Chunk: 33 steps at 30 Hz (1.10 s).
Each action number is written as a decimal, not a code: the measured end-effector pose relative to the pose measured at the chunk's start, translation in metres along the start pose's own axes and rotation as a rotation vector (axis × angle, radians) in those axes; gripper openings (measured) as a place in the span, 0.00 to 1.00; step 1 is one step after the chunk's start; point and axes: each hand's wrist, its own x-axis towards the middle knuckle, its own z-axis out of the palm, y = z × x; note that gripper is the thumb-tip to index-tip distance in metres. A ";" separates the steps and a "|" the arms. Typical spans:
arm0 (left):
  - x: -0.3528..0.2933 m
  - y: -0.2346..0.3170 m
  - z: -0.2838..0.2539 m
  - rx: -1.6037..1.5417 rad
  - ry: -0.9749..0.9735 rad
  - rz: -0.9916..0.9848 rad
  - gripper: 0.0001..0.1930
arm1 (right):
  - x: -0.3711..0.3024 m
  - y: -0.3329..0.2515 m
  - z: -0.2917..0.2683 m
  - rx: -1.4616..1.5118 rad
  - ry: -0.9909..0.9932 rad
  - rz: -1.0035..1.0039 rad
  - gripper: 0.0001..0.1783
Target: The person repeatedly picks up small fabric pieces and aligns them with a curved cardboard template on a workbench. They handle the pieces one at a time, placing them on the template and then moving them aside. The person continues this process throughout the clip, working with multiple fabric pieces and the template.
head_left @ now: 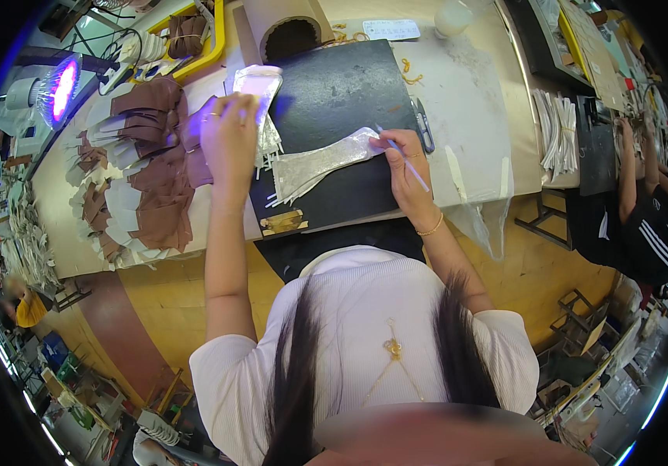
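I see a white ribbed short-sleeved top with a thin gold pendant chain down its front, and long dark hair falling in two strands over it. My right wrist carries a slim gold bangle, my left hand [229, 136] wears a ring, and both forearms are bare.

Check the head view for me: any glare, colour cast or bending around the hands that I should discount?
Head view: a purple lamp at upper left flares brightly and tints the pale sheet at the left hand violet; the silvery shaped piece under the right hand on the black mat glints; fisheye bends the table edge and darkens the corners; the bottom centre is smeared.
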 end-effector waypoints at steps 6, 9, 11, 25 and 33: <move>-0.066 0.042 0.009 -0.292 -0.321 0.277 0.08 | 0.003 0.003 0.004 0.126 -0.003 0.044 0.11; -0.076 0.042 0.018 -0.283 -0.308 0.309 0.09 | 0.005 0.004 0.007 0.103 -0.003 0.027 0.11; -0.079 0.042 0.023 -0.273 -0.296 0.301 0.09 | 0.005 0.004 0.009 0.083 -0.009 0.021 0.11; -0.079 0.045 0.027 -0.235 -0.242 0.333 0.09 | 0.002 0.006 0.008 0.055 -0.023 0.059 0.11; -0.078 0.045 0.027 -0.256 -0.265 0.294 0.08 | 0.007 -0.004 0.005 -0.170 -0.081 -0.008 0.08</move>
